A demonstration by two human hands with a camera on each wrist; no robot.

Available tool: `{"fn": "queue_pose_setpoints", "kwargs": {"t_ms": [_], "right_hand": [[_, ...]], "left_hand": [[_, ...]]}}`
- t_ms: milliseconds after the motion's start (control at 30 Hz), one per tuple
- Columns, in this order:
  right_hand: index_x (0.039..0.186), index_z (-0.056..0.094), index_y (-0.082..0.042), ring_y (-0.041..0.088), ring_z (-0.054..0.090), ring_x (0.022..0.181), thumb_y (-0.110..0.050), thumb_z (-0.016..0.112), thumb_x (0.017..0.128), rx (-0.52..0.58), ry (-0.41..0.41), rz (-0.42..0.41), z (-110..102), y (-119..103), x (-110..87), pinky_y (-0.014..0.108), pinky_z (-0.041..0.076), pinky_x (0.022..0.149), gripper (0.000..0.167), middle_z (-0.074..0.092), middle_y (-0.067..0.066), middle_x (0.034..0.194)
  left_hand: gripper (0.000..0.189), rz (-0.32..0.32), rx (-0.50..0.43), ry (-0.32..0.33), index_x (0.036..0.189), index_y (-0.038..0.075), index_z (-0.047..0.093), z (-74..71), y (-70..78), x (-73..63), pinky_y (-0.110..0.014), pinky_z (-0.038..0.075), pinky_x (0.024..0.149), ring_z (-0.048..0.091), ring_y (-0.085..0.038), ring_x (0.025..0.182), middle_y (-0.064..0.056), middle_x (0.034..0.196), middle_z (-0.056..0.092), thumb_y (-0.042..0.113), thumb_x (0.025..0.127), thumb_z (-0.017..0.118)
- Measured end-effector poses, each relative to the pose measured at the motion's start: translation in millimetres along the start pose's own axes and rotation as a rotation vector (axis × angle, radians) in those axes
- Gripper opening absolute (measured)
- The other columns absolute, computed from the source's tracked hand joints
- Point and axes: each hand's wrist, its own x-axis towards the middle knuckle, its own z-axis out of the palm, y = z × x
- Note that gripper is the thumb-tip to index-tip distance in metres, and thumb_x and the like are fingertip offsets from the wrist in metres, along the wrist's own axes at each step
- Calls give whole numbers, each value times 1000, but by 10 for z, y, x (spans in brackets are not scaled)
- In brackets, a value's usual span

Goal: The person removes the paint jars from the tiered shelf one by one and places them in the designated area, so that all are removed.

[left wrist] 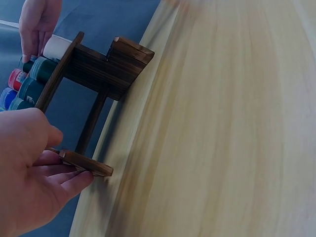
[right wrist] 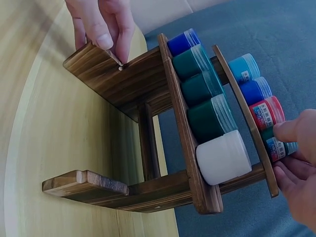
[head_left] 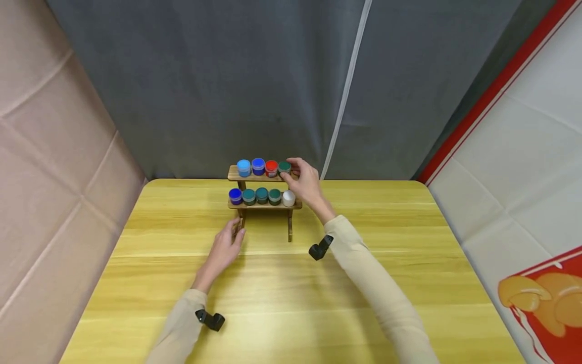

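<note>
A small two-tier wooden rack (head_left: 265, 206) holds jars of paint. My left hand (head_left: 226, 244) grips the rack's left leg, its thumb and fingers on either side of the wood in the right wrist view. My right hand (head_left: 307, 184) pinches a dark green paint jar (right wrist: 277, 144) at the right end of the upper shelf. Left of that jar stand a red jar (head_left: 271, 169), a blue jar (head_left: 258, 166) and a light blue jar (head_left: 244, 168). On the lower shelf are a dark blue jar (head_left: 235, 196), several green and teal jars (head_left: 261, 195) and a white jar (right wrist: 223, 157).
The rack stands near the back edge of a yellow wood-grain table (head_left: 273, 303). A grey curtain (head_left: 218, 91) hangs behind it. Pale padded panels (head_left: 50, 167) rise at the left, and a red and white sheet (head_left: 514, 177) at the right.
</note>
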Motion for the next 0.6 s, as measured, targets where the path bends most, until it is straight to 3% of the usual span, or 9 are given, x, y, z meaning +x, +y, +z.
{"fn": "queue_pose_setpoints", "kwargs": {"t_ms": [300, 600], "right_hand": [[129, 64, -1, 27, 70, 112, -13, 72, 95, 9, 13, 2, 30, 1, -6, 32, 60, 101, 36, 71, 17, 122], [128, 64, 2, 29, 71, 110, -10, 73, 94, 65, 48, -11, 33, 7, -15, 33, 61, 98, 37, 71, 19, 119]], "left_hand": [[40, 7, -44, 49, 142, -6, 43, 32, -64, 7, -44, 53, 107, 53, -45, 134, -31, 147, 49, 9, 106, 49], [35, 50, -28, 110, 138, -4, 47, 70, -92, -27, -43, 51, 109, 55, -41, 134, -30, 143, 55, 10, 106, 50]]}}
